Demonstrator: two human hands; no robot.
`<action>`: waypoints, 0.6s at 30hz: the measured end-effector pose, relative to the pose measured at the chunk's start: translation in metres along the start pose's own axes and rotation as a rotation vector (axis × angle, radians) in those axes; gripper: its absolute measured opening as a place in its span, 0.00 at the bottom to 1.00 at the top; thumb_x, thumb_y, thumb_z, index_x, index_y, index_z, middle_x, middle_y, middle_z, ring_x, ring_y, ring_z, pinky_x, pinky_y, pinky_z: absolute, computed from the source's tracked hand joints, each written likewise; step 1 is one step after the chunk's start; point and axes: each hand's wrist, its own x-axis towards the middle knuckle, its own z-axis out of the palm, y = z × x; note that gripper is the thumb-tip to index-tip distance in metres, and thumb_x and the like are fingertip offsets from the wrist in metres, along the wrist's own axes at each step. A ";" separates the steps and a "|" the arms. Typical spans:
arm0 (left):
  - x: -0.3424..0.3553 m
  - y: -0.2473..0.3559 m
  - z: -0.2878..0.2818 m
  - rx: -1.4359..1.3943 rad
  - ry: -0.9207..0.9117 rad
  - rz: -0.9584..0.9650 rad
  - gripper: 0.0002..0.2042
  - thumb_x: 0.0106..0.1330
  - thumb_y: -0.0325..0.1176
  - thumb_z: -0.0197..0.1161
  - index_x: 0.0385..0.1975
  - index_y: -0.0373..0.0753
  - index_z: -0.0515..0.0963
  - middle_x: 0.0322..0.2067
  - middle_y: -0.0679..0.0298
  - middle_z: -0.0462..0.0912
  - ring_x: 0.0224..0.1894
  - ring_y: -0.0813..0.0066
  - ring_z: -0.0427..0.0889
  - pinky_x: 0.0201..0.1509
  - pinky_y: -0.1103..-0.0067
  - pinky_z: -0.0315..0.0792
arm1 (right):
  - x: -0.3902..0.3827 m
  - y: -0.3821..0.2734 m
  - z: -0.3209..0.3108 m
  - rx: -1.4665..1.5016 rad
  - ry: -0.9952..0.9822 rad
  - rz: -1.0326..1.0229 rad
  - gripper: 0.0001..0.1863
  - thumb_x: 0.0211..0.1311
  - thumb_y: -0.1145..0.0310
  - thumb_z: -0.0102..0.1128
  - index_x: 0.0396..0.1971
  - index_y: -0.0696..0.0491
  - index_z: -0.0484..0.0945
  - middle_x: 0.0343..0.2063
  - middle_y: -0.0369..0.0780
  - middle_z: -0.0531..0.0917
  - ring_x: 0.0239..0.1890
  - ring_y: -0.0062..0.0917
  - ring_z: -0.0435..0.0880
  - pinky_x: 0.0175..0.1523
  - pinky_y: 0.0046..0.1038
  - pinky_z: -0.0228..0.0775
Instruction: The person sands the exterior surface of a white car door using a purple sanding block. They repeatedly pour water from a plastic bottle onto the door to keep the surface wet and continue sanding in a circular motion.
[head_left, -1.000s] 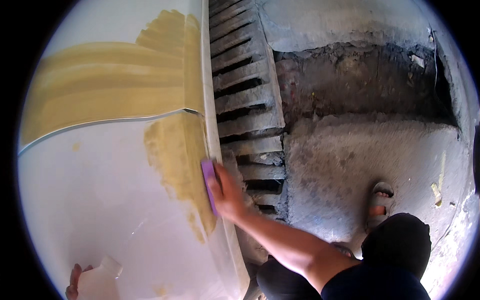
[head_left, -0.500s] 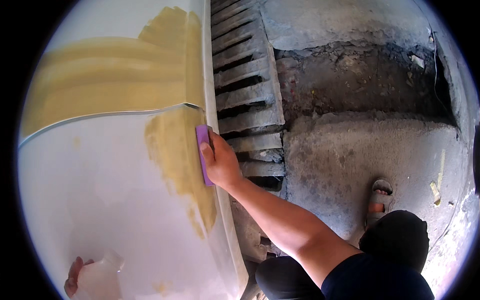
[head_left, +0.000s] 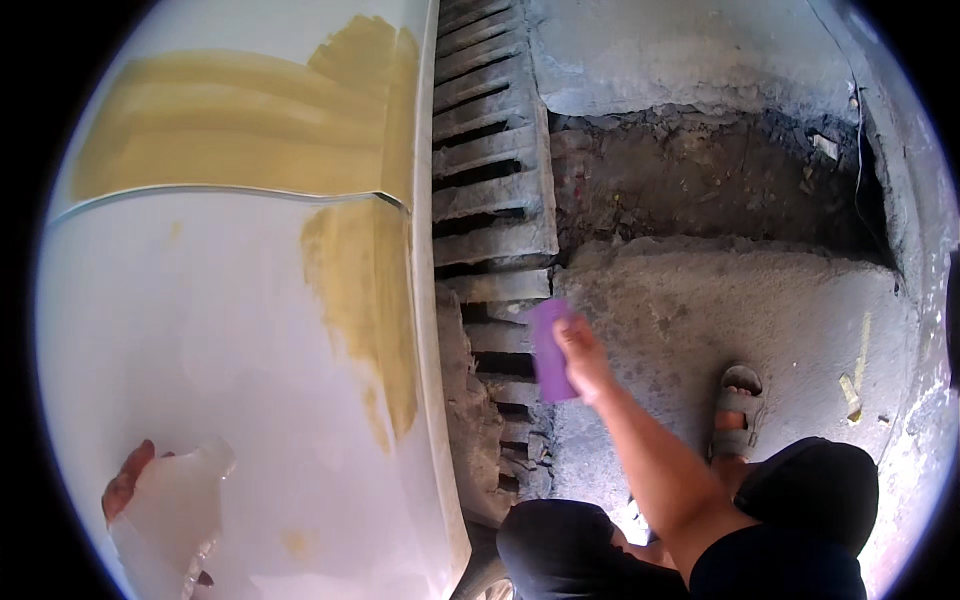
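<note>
A purple sanding block [head_left: 552, 350] is gripped in my right hand [head_left: 585, 360], thumb across its near face. It hangs in the air right of the white vehicle panel [head_left: 230, 330], apart from it. Tan filler patches [head_left: 375, 310] lie along the panel's right edge and across the section beyond the seam. At the lower left, my left hand [head_left: 128, 482] holds a pale translucent plastic bottle [head_left: 175, 500] over the panel. Only some fingertips show around the bottle, and its lower part is cut off by the picture's rim.
A slotted concrete drain cover [head_left: 490, 220] runs alongside the panel, broken at its near end. Beyond it lies an open dirt pit [head_left: 700, 185] with rough concrete edges. My sandalled foot [head_left: 735, 410] rests on the concrete floor [head_left: 650, 330], and my dark-clad knees fill the lower right.
My right hand has lifted the sanding block off the panel's edge and swung it right, over the drain and floor. The bottle in my left hand has risen in the picture and shows more.
</note>
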 end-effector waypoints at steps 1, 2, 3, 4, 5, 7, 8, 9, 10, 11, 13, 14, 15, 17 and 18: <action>0.000 0.001 -0.001 -0.001 0.000 0.004 0.19 0.69 0.43 0.53 0.52 0.38 0.76 0.45 0.56 0.76 0.45 0.67 0.78 0.50 0.74 0.76 | 0.008 -0.007 -0.020 -0.149 -0.004 0.009 0.26 0.64 0.44 0.57 0.47 0.53 0.77 0.31 0.42 0.83 0.30 0.27 0.81 0.36 0.29 0.73; 0.000 0.002 0.000 -0.010 -0.002 0.008 0.19 0.69 0.43 0.53 0.52 0.38 0.76 0.45 0.56 0.77 0.45 0.67 0.78 0.50 0.74 0.76 | 0.013 -0.015 -0.043 -0.299 -0.007 0.018 0.27 0.62 0.43 0.59 0.47 0.52 0.77 0.32 0.42 0.83 0.31 0.26 0.81 0.36 0.29 0.73; 0.000 0.004 0.002 -0.018 -0.006 0.014 0.19 0.69 0.43 0.53 0.52 0.38 0.76 0.45 0.56 0.77 0.45 0.67 0.78 0.50 0.75 0.76 | 0.017 -0.018 -0.065 -0.451 0.008 -0.049 0.26 0.63 0.46 0.59 0.51 0.52 0.75 0.32 0.44 0.83 0.33 0.31 0.82 0.38 0.32 0.74; 0.002 0.004 0.005 -0.023 -0.010 0.015 0.19 0.69 0.43 0.53 0.52 0.38 0.76 0.45 0.56 0.77 0.45 0.68 0.78 0.50 0.75 0.76 | 0.021 -0.019 -0.081 -0.604 0.024 -0.116 0.26 0.64 0.49 0.59 0.54 0.51 0.72 0.33 0.47 0.83 0.34 0.37 0.83 0.39 0.36 0.75; 0.001 0.005 0.006 -0.028 -0.013 0.017 0.19 0.69 0.43 0.53 0.52 0.38 0.76 0.45 0.56 0.77 0.45 0.68 0.78 0.50 0.75 0.76 | 0.021 -0.024 -0.090 -0.759 0.064 -0.155 0.25 0.64 0.52 0.59 0.55 0.51 0.71 0.33 0.48 0.83 0.35 0.41 0.83 0.40 0.39 0.75; 0.003 0.008 0.009 -0.041 -0.015 0.022 0.19 0.69 0.43 0.53 0.52 0.38 0.76 0.45 0.57 0.77 0.44 0.68 0.78 0.50 0.75 0.76 | 0.018 -0.034 -0.105 -1.067 0.152 -0.237 0.23 0.65 0.58 0.57 0.56 0.51 0.68 0.34 0.50 0.82 0.36 0.51 0.82 0.42 0.45 0.74; 0.004 0.009 0.011 -0.046 -0.019 0.026 0.19 0.69 0.43 0.53 0.52 0.38 0.76 0.45 0.57 0.77 0.44 0.68 0.78 0.50 0.75 0.76 | 0.016 -0.031 -0.112 -1.071 0.205 -0.306 0.21 0.65 0.59 0.56 0.54 0.52 0.68 0.34 0.51 0.81 0.37 0.53 0.80 0.42 0.47 0.73; 0.004 0.010 0.010 -0.051 -0.018 0.028 0.19 0.69 0.43 0.53 0.52 0.38 0.76 0.45 0.57 0.77 0.44 0.68 0.78 0.50 0.75 0.75 | 0.015 -0.027 -0.117 -1.075 0.258 -0.376 0.20 0.66 0.61 0.55 0.53 0.52 0.68 0.35 0.52 0.81 0.38 0.56 0.79 0.43 0.49 0.72; 0.005 0.011 0.010 -0.056 -0.018 0.030 0.19 0.69 0.43 0.53 0.52 0.38 0.76 0.45 0.57 0.77 0.44 0.68 0.78 0.50 0.75 0.75 | 0.014 -0.026 -0.120 -1.076 0.310 -0.445 0.18 0.66 0.62 0.54 0.52 0.53 0.68 0.36 0.53 0.81 0.39 0.58 0.78 0.43 0.50 0.72; 0.005 0.012 0.011 -0.061 -0.019 0.030 0.19 0.69 0.44 0.53 0.51 0.38 0.76 0.44 0.57 0.77 0.44 0.68 0.78 0.50 0.75 0.75 | 0.013 -0.025 -0.121 -1.100 0.287 -0.387 0.17 0.66 0.62 0.54 0.49 0.54 0.68 0.38 0.53 0.80 0.39 0.58 0.78 0.43 0.50 0.72; 0.007 0.013 0.010 -0.070 -0.017 0.034 0.19 0.69 0.44 0.53 0.51 0.38 0.76 0.44 0.57 0.78 0.44 0.69 0.78 0.50 0.75 0.75 | 0.010 -0.027 -0.124 -1.150 0.240 -0.271 0.15 0.65 0.61 0.54 0.45 0.56 0.67 0.42 0.54 0.78 0.41 0.56 0.78 0.43 0.50 0.72; 0.008 0.014 0.012 -0.076 -0.020 0.036 0.19 0.69 0.44 0.53 0.51 0.38 0.76 0.44 0.58 0.78 0.44 0.69 0.78 0.50 0.75 0.75 | 0.011 -0.024 -0.129 -1.235 0.268 -0.320 0.15 0.65 0.62 0.55 0.43 0.56 0.67 0.42 0.54 0.78 0.41 0.55 0.78 0.43 0.49 0.72; 0.009 0.013 0.012 -0.080 -0.022 0.037 0.19 0.69 0.44 0.53 0.51 0.38 0.76 0.44 0.58 0.78 0.44 0.69 0.79 0.50 0.75 0.75 | 0.014 -0.018 -0.137 -1.321 0.297 -0.369 0.14 0.64 0.63 0.55 0.42 0.56 0.67 0.43 0.54 0.77 0.41 0.54 0.78 0.43 0.49 0.72; 0.009 0.014 0.012 -0.083 -0.023 0.039 0.19 0.69 0.44 0.53 0.51 0.38 0.76 0.44 0.58 0.78 0.43 0.69 0.79 0.50 0.75 0.75 | 0.010 -0.025 -0.129 -1.461 0.425 -0.544 0.13 0.63 0.64 0.56 0.40 0.57 0.67 0.43 0.53 0.78 0.40 0.52 0.78 0.42 0.47 0.72; 0.010 0.015 0.012 -0.083 -0.021 0.039 0.18 0.69 0.44 0.53 0.51 0.38 0.76 0.44 0.58 0.78 0.43 0.69 0.79 0.50 0.75 0.75 | 0.003 -0.038 -0.119 -1.511 0.527 -0.672 0.13 0.63 0.65 0.57 0.40 0.57 0.67 0.42 0.52 0.79 0.40 0.51 0.78 0.42 0.46 0.73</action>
